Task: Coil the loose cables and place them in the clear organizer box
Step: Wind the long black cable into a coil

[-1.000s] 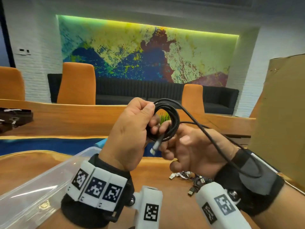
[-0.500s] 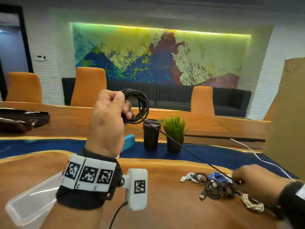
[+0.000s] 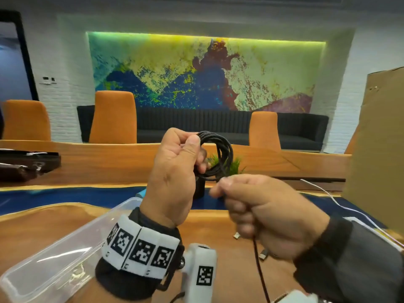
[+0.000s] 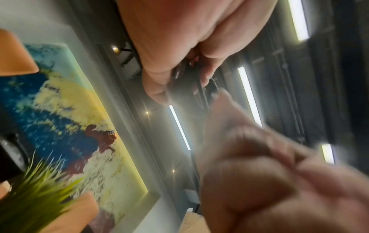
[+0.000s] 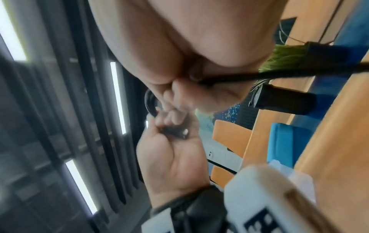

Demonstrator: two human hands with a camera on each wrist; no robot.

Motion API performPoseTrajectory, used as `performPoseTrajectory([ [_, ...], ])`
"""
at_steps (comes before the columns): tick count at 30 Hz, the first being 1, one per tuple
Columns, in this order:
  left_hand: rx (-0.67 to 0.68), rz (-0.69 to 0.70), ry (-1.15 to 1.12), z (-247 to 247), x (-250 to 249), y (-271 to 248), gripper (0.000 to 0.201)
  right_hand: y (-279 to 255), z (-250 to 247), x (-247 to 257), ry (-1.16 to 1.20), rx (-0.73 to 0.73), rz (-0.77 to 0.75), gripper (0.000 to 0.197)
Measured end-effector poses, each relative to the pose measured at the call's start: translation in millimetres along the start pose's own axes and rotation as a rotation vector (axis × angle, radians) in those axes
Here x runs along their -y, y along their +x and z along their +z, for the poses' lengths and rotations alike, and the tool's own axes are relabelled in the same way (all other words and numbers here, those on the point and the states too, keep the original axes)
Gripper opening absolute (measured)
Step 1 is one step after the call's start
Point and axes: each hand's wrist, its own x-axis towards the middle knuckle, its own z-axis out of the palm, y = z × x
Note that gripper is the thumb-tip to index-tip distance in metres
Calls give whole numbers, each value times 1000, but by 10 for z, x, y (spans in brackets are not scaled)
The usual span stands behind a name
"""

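held up over the wooden table (image 3: 65, 226): a black cable (image 3: 220, 149), wound into a few loops. gripped at the top of the loops by the left hand (image 3: 175, 171), thumb pressed on the strands, fingers curled round them. pinched just under the loops by the right hand (image 3: 269, 217), fingers curled shut round the loose end. hung down from under that fist, the rest of the cable, off the bottom of the head view. from the right wrist view, seen running out tight from between the right fingers (image 5: 179, 94). blurry in the left wrist view, so no more to tell there.

lay low on the left of the table, near the left wrist: the clear box (image 3: 54, 259). could not tell what was inside. stood behind the hands: a small green plant (image 3: 235, 165). trailed across the table on the right: a thin white cable (image 3: 328, 193). rose at the far right: a brown cardboard sheet (image 3: 378, 149). peeked out on the table under the right hand: a small plug end (image 3: 236, 236).
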Motion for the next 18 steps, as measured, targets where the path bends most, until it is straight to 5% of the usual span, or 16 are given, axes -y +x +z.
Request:
performPoseTrajectory([
  [6, -27, -332, -473, -15, 15, 32, 23, -10, -326, -62, -365, -132, -253, 27],
  [12, 73, -483, -603, 86, 18, -32, 15, 147, -350, -67, -1053, -283, -524, 25],
  [15, 86, -448, -566, 133, 20, -43, 20, 211, -274, -114, -808, -421, -626, 27],
  [18, 101, -370, -464, 166, 21, -57, 20, 215, -166, -185, -455, -382, -610, 25],
])
